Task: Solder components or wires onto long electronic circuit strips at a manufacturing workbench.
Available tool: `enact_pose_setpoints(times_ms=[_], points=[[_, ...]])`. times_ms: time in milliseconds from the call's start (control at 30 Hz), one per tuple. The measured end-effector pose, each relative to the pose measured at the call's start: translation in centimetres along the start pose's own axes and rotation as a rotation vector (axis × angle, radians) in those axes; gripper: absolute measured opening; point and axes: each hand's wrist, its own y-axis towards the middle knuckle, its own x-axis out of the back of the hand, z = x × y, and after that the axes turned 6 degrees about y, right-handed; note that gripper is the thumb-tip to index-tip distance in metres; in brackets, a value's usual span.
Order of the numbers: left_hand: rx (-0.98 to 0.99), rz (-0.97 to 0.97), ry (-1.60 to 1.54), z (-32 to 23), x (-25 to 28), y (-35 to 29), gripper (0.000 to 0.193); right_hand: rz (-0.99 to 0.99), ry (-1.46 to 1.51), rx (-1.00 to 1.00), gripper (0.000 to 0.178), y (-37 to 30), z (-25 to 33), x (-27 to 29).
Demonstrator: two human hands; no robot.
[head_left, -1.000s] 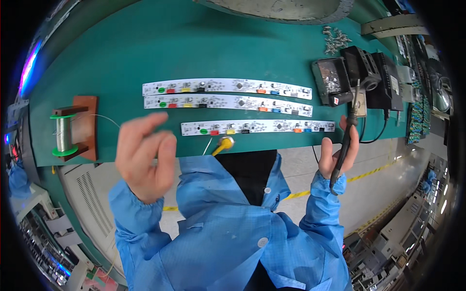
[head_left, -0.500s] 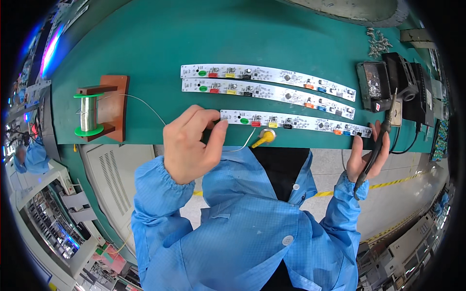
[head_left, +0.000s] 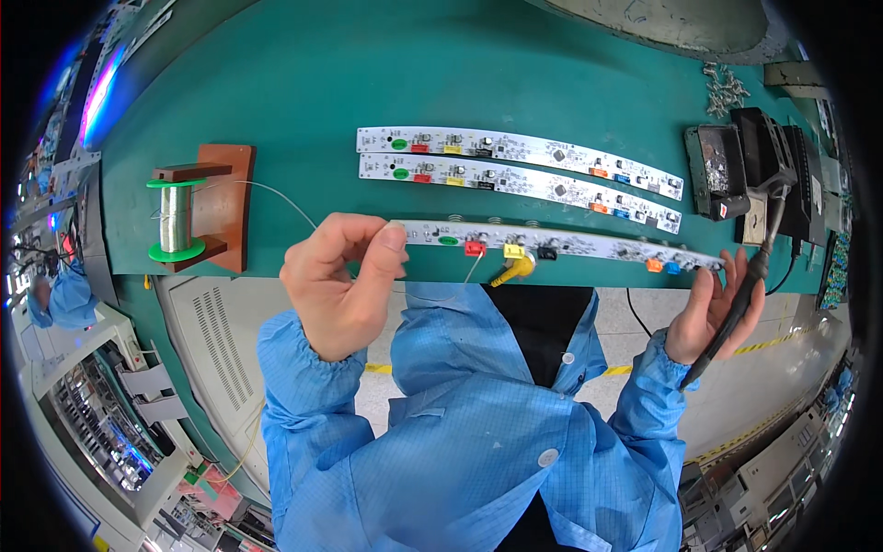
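A long, narrow white circuit board point(head_left: 589, 245) is held tilted above the near edge of the bench, its red, yellow, black, orange and blue connectors facing me. My left hand point(head_left: 338, 285) pinches its left end between thumb and fingers. At the other end, my right hand point(head_left: 706, 315) grips the board with the fingertips while a dark-handled soldering iron point(head_left: 736, 308) lies in the same hand, tip pointing away. Thin solder wire point(head_left: 283, 200) runs from a green-ended spool point(head_left: 176, 219) to my left hand, and a free length shows below the red connector.
Two similar boards point(head_left: 515, 144) lie side by side on the green bench mat point(head_left: 303, 101). The spool sits on a brown stand point(head_left: 241, 207). At right are a dark metal tray point(head_left: 716, 170), black equipment point(head_left: 762, 147) and small metal parts point(head_left: 725, 90). A yellow plug point(head_left: 515, 270) is at the near edge.
Both hands have lifted the near board off the mat and tilted it toward me. My left hand has shifted slightly left and my right hand slightly right, carrying the soldering iron along.
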Motion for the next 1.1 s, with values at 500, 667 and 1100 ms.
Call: enact_pose_setpoints(times_ms=[500,667,1100], points=[[-0.145,0.136,-0.556,-1.4,0.6,-0.3,0.033,-0.124,0.202,-0.031,0.057,1.6,1.1,-0.8],[-0.218,0.183,-0.539,-1.6,0.5,-0.3,0.033,-0.106,0.205,-0.009,0.058,1.8,0.6,-0.2],[-0.25,0.06,-0.299,2.2,3.6,0.9,0.027,-0.032,0.32,-0.021,0.068,0.6,2.4,-0.9]])
